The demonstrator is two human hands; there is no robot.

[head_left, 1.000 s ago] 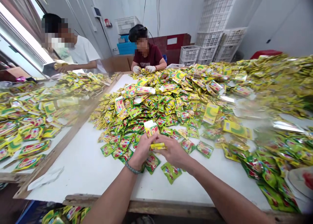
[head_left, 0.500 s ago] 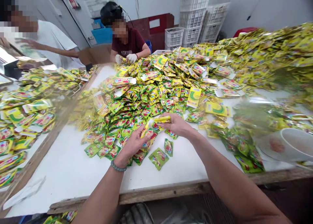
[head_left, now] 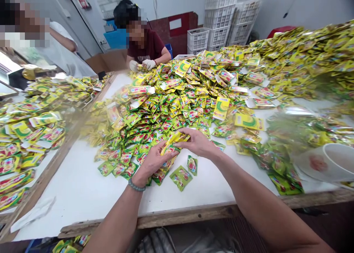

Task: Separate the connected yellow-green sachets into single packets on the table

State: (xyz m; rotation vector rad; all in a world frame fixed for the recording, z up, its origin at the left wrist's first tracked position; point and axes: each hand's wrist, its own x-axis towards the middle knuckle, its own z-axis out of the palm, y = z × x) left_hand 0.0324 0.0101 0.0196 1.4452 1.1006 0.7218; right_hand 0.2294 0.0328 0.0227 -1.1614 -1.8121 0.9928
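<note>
My left hand (head_left: 152, 160), with a braided bracelet at the wrist, is closed around a small yellow-and-green carton (head_left: 169, 149) printed with red fruit. My right hand (head_left: 198, 143) pinches yellow packets (head_left: 179, 137) against the carton's upper end; my fingers partly hide where they meet. Just below my hands, a green sachet (head_left: 181, 178) lies flat on the white table (head_left: 204, 194), a smaller sachet (head_left: 192, 165) beside it. A large heap of green sachets (head_left: 155, 124) rises right behind my hands.
Finished-looking yellow cartons (head_left: 221, 108) lie over the heap. A white tub (head_left: 326, 162) stands at the right. A wooden strip (head_left: 59, 153) divides the table, with more cartons (head_left: 16, 161) beyond it. A gloved co-worker (head_left: 146, 46) works opposite, another person (head_left: 59, 48) at the far left.
My right hand has brought the yellow packets left, up against the carton's open end. The person at the far left has shifted and raised an arm.
</note>
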